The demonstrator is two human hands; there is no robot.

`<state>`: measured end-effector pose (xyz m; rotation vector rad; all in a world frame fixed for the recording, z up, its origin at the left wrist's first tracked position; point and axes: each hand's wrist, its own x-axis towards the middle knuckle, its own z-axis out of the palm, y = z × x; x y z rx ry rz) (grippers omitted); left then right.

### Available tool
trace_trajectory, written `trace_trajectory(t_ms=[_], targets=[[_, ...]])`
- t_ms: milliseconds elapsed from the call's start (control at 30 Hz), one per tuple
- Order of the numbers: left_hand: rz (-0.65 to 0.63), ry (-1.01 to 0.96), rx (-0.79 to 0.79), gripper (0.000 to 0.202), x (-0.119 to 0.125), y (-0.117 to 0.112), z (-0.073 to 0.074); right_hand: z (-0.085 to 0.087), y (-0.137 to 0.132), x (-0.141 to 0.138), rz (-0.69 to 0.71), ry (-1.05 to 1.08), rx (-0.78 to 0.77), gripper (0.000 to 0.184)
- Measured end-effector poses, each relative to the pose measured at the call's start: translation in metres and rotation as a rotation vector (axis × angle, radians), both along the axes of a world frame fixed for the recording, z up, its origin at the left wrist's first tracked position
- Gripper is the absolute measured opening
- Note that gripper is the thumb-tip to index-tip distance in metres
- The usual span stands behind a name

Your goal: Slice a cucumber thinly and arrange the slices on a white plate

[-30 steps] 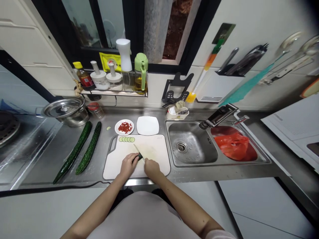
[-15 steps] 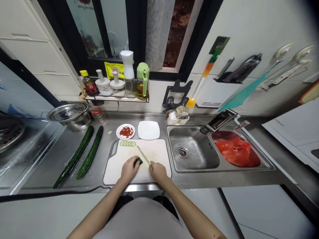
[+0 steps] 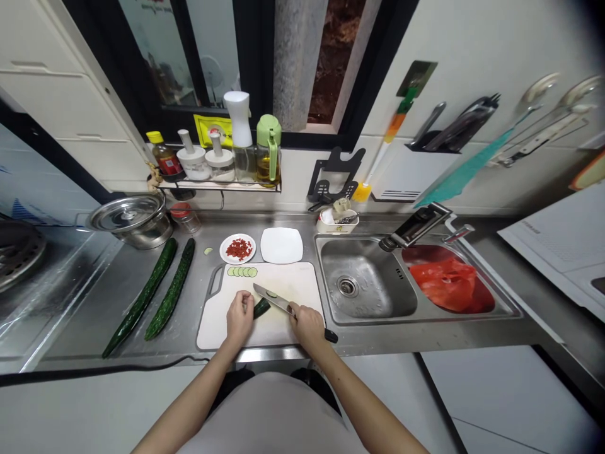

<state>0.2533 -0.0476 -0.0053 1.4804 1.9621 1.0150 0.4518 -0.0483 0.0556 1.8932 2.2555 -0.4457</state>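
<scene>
My right hand (image 3: 307, 325) grips a kitchen knife (image 3: 278, 301), its blade pointing up and left over the white cutting board (image 3: 217, 328). The black handle end sticks out behind my fist. A pale green cucumber slice (image 3: 271, 294) clings to the blade. Just below the blade lies a dark green cut piece of cucumber (image 3: 261, 308). My left hand (image 3: 240, 315) is at its left end, fingers curled and drawn together; whether anything sits between them is hidden. A row of cucumber slices (image 3: 242, 272) overlaps along the board's top left.
Behind the board stand a plate of red bits (image 3: 237, 249) and a square white plate (image 3: 282, 245). Two whole cucumbers (image 3: 172, 290) lie left, by a lidded steel pot (image 3: 132, 221). A sink (image 3: 373, 296) adjoins on the right, with a red plastic bag (image 3: 444, 284) in its second basin.
My left hand has shifted slightly left and its fingers have come up off the cucumber piece. The knife has turned flatter, its handle swinging right, and a slice now shows on the blade.
</scene>
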Motion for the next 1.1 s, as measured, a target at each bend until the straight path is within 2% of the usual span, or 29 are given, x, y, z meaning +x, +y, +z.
trace_trajectory(t_ms=[100, 167, 233, 400, 500, 633, 900, 1000, 1100], targets=[[0.115, 0.009, 0.066, 0.022, -0.005, 0.006, 0.005, 0.002, 0.001, 0.0, -0.003, 0.002, -0.009, 0.025], [0.112, 0.059, 0.106, 0.022, -0.007, 0.01, 0.011, 0.004, 0.002, 0.0, -0.004, 0.006, -0.015, 0.029], [0.04, 0.143, 0.112, 0.023, -0.007, 0.015, 0.019, 0.005, 0.001, -0.001, -0.002, 0.006, -0.007, 0.034], [-0.253, 0.327, 0.048, 0.029, -0.004, 0.022, 0.04, 0.003, -0.002, -0.001, 0.034, 0.003, 0.068, 0.048], [-0.356, 0.368, 0.02, 0.034, -0.001, 0.026, 0.044, 0.002, -0.003, 0.001, 0.056, -0.001, 0.114, 0.049], [-0.422, 0.356, -0.036, 0.031, 0.001, 0.032, 0.045, 0.005, -0.004, 0.004, 0.076, 0.006, 0.144, 0.048], [-0.442, 0.241, -0.062, 0.017, 0.011, 0.038, 0.044, 0.006, -0.002, 0.008, 0.062, -0.013, 0.114, 0.046], [-0.38, 0.188, -0.043, 0.012, 0.015, 0.039, 0.04, 0.002, -0.002, 0.011, 0.038, -0.019, 0.096, 0.046], [-0.26, 0.112, -0.049, 0.013, 0.015, 0.04, 0.037, -0.002, -0.002, 0.017, -0.002, -0.03, 0.084, 0.046]])
